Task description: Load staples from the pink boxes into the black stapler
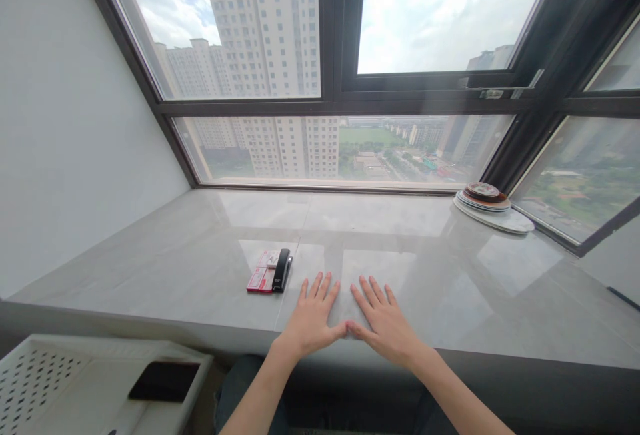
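My left hand (311, 316) and my right hand (384, 320) lie flat, palms down, side by side on a grey stone windowsill (175, 268). Their fingers are stretched out and apart, and the two thumb tips touch. Neither hand holds anything. Just left of my left hand a black stapler (282, 270) lies on the sill. Small red and white boxes (262, 274) sit right against its left side.
A stack of round plates (487, 203) rests at the far right of the sill by the window frame. A white perforated plastic unit (60, 382) with a black phone-like slab (165, 382) on it stands low at the left. Large windows close off the back.
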Tool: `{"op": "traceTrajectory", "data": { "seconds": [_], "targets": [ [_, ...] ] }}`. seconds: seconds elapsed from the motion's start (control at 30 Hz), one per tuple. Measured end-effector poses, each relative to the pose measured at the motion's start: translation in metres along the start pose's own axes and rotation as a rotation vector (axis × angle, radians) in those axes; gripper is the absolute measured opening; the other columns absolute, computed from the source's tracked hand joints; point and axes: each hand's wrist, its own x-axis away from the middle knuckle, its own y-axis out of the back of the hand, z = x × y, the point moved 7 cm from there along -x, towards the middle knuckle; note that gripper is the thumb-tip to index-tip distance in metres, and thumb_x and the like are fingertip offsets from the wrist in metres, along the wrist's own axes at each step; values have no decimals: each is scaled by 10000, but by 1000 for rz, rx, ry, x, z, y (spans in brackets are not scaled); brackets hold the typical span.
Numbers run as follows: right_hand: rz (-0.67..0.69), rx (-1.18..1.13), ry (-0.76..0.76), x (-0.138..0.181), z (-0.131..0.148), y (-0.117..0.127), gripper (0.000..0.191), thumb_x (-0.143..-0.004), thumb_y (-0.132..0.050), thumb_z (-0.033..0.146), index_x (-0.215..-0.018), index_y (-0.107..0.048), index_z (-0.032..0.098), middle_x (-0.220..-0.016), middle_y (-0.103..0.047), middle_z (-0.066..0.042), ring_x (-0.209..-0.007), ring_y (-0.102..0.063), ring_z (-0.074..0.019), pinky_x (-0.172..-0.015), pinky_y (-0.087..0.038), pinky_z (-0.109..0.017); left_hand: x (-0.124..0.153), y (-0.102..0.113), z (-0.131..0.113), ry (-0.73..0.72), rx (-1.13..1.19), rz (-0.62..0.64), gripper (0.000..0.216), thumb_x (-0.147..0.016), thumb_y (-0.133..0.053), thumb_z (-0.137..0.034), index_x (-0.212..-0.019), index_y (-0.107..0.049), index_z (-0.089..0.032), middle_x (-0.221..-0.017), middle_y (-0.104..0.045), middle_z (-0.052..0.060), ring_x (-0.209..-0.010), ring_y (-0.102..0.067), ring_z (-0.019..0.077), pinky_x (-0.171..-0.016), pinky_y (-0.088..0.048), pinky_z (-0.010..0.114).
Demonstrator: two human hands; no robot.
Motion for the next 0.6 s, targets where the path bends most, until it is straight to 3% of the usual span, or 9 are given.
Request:
{"op": "traceTrajectory", "data": {
  "seconds": [0.17,0.3,0.47,0.6],
  "targets": [
    [85,-52,123,6,-3,4,1017,-854,-481,806,-1634,-83,290,-1691,21,-50,-1554,42,-347,-1239,20,-566,5,6,-4,-83,46,59,1134,-731,-499,-910,-1622,-146,-304,-1698,-64,73,-1564,-15,337,-1253,-43,593],
    [129,-98,175,13,-11,10,1109,-811,-589,752,-1634,-18,277,-1694,-10,-38,-1563,-30,-285,-1265,-14,-481,4,7,4,-96,63,89,1175,-688,-544,-918,-1620,-140,-327,-1699,-57,61,-1563,-51,341,-1253,-77,590],
    [61,-53,55,16,-25,13,1202,-730,-652,758,-1640,-50,253,-1697,-35,-40,-1558,49,-323,-1259,-18,-508,7,9,16,-125,31,106,1180,-661,-691,-817,-1611,-157,-366,-1697,-99,30,-1560,-100,327,-1264,-88,548],
    [12,25,-14,15,-24,15,1213,-703,-637,802,-1640,-104,246,-1698,1,-40,-1539,138,-364,-1236,43,-573,6,14,21,-71,-51,62,1291,-602,-757,-760,-1624,-109,-309,-1700,-28,72,-1558,28,367,-1246,-12,593]
  ]
}}
